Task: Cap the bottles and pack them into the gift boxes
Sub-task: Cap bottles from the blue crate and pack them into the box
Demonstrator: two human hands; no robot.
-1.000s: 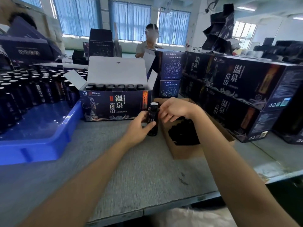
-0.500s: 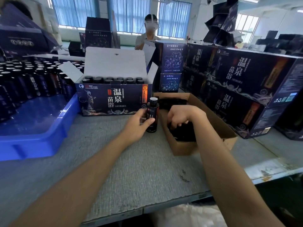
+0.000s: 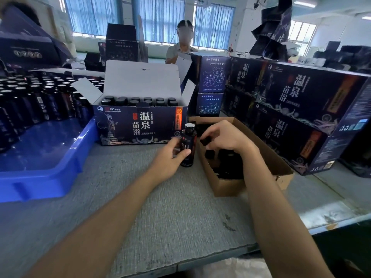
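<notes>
My left hand [image 3: 170, 157] grips a small dark bottle [image 3: 188, 145] standing upright on the grey table, just in front of the open gift box [image 3: 140, 125]. The bottle's top [image 3: 190, 127] is dark with a pale rim. My right hand [image 3: 224, 136] is above the brown carton of black caps [image 3: 281, 167] and pinches one black cap [image 3: 205, 141] in its fingertips, a little to the right of the bottle. The gift box holds two rows of capped bottles [image 3: 140, 101], its white lid standing open.
A blue plastic tray [image 3: 46, 167] with several dark bottles [image 3: 40, 97] sits at the left. Closed dark gift boxes [image 3: 297, 109] are stacked at the right and behind. A person [image 3: 183, 47] stands across the table. The table's front edge [image 3: 200, 263] is near me.
My right hand went from beside the bottle's top down into the cap carton and has come up holding a cap. The left hand kept the bottle in place.
</notes>
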